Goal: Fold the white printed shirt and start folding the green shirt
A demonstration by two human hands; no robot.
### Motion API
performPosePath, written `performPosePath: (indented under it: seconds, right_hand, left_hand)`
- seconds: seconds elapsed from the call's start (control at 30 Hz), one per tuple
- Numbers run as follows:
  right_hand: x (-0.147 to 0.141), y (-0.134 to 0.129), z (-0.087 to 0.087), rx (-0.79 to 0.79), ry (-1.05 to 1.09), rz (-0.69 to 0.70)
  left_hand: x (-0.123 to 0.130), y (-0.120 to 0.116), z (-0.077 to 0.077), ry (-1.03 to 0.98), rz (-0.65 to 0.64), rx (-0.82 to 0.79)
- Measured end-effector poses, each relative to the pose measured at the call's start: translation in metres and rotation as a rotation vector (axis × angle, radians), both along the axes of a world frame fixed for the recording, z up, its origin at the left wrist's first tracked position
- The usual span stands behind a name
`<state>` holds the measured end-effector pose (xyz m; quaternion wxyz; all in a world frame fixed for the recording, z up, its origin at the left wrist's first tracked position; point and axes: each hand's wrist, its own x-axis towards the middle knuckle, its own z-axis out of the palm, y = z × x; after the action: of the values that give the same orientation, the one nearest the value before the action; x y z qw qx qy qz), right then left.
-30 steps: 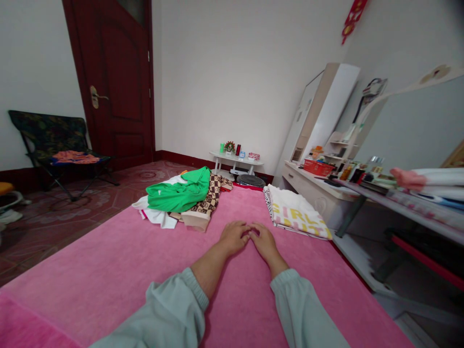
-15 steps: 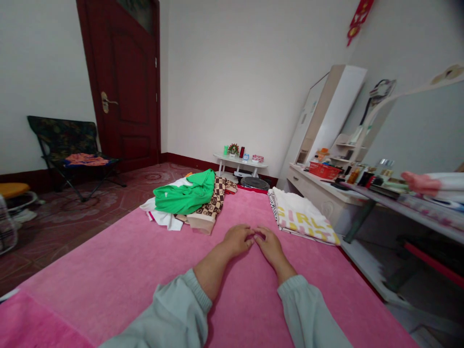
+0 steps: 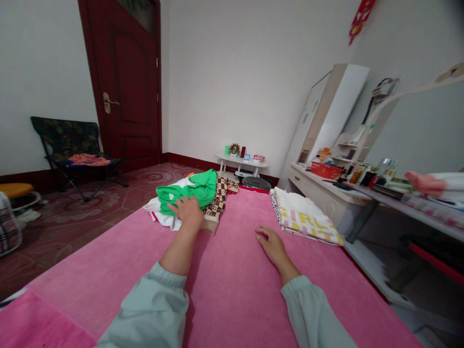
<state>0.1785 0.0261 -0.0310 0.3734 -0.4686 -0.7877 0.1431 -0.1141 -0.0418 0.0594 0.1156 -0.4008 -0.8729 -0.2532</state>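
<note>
Left hand (image 3: 189, 211) at green garment (image 3: 205, 186)

Green garment atop brown checked garment (image 3: 220, 203) on pink cover (image 3: 235, 280). Left hand over green garment's near edge, fingers spread; can't tell if gripping. Right hand (image 3: 272, 245) right of green garment, loosely curled, empty. Folded white lettered shirt (image 3: 304, 212) farther right of green garment.
</note>
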Motion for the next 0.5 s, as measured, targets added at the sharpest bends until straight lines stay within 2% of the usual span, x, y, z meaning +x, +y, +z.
performPosePath:
  seconds: [0.07,0.13,0.2,0.27,0.4,0.5]
  right_hand:
    - [0.0,-0.001,0.0,-0.003,0.011,-0.003]
    - [0.0,-0.002,0.001,-0.009,0.031,-0.011]
    - [-0.001,-0.004,0.002,-0.022,0.068,-0.013]
    - [-0.003,-0.006,0.006,-0.036,0.15,-0.007]
    - [-0.012,-0.015,0.028,-0.082,0.496,-0.029]
    - [-0.017,-0.026,0.053,-0.277,0.68,0.029]
  left_hand:
    - [-0.001,0.001,-0.007,0.035,-0.014,-0.019]
    - [-0.001,0.001,-0.007,0.044,-0.053,-0.01]
    - [0.001,-0.003,0.003,0.072,-0.105,0.042]
    - [0.008,-0.007,0.022,0.128,-0.186,0.143]
    - [0.047,-0.019,0.066,0.13,-0.482,0.354]
    - [0.094,-0.031,0.078,-0.06,-0.818,0.447]
